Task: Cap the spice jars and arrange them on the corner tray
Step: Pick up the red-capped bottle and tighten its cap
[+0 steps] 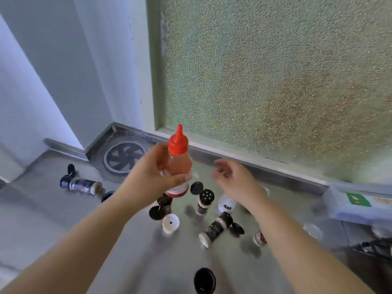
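Observation:
My left hand (148, 172) grips an upright clear bottle (179, 166) of orange-red sauce with a red nozzle cap (178, 143), lifted above the steel counter. My right hand (233, 179) hovers just right of it, fingers loosely apart and holding nothing. Below them stand and lie several small spice jars: one upright with a black shaker top (204, 201), a white one (226, 203), one lying on its side (216, 228), another lying at far left (81, 184). Loose black caps (196, 187) (157, 212) (204, 280) and a white cap (170, 223) lie around. A round dark tray (123, 157) sits in the corner.
A frosted glass window (275, 71) rises behind the counter, with a white wall at the left. A clear plastic box with a green label (358, 202) sits at the right edge. The steel counter (63, 219) extends to the left and front.

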